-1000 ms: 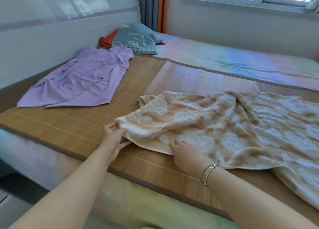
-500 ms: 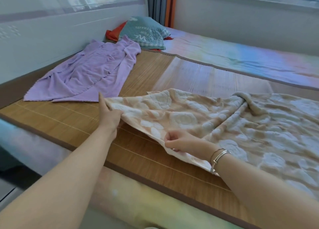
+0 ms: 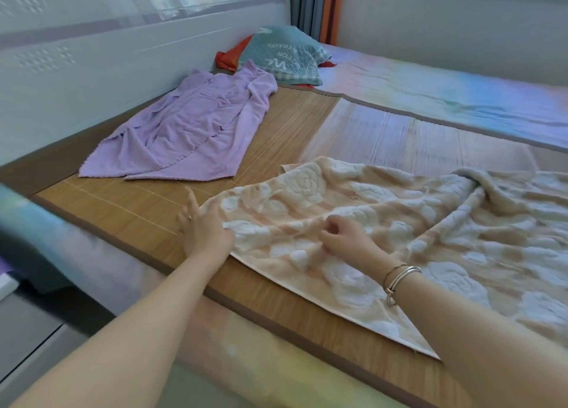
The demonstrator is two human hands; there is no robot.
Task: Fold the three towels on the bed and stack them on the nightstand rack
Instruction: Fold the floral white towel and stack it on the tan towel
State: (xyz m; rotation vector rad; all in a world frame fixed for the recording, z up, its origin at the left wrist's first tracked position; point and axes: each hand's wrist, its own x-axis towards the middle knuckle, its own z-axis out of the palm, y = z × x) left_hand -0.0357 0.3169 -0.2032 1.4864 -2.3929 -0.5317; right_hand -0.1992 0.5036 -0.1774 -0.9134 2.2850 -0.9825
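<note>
Peach towel (image 3: 384,223) rumpled on bamboo mat (image 3: 138,204), left hand (image 3: 204,227) spread at its edge, right hand (image 3: 345,238) pinching it

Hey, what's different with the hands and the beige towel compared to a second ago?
The left hand has let the beige towel's corner go and now lies flat at its left edge, fingers straight. The right hand has moved onto the towel, fingers curled in the cloth. The purple towel stayed put, unfolded.
</note>
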